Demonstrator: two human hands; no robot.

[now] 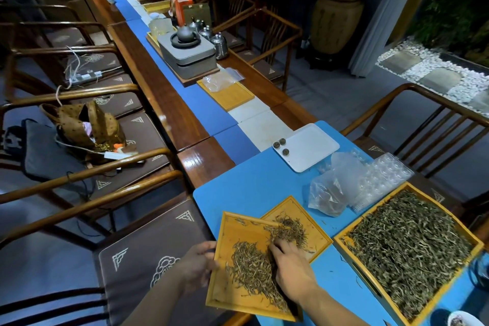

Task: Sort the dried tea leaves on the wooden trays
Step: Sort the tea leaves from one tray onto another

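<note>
A near tray [227, 296] of pale wood is gripped at its left rim by the left hand [197, 264], fingers curled over the edge, and appears to be tilted so that its far corner overlaps a second small tray [315, 222]. The right hand [287, 259] is laid among the leaves where the two trays meet; its fingers are bent into the leaves, but whether any are pinched cannot be told. The step in hand is judged to be the moving of tea leaves [251, 270] from the near tray onto the second tray, where a smaller heap [289, 229] already lies. For the next move, a light raking stroke would be called for, the tray being kept steady so that nothing is spilled onto the blue worktop [254, 180]. The leaves are thin, dry, wiry and needle-shaped, olive to tan. A larger square tray [473, 243], thickly filled with leaves, is set to the right, with crumpled clear plastic bags [330, 193] beyond.
</note>
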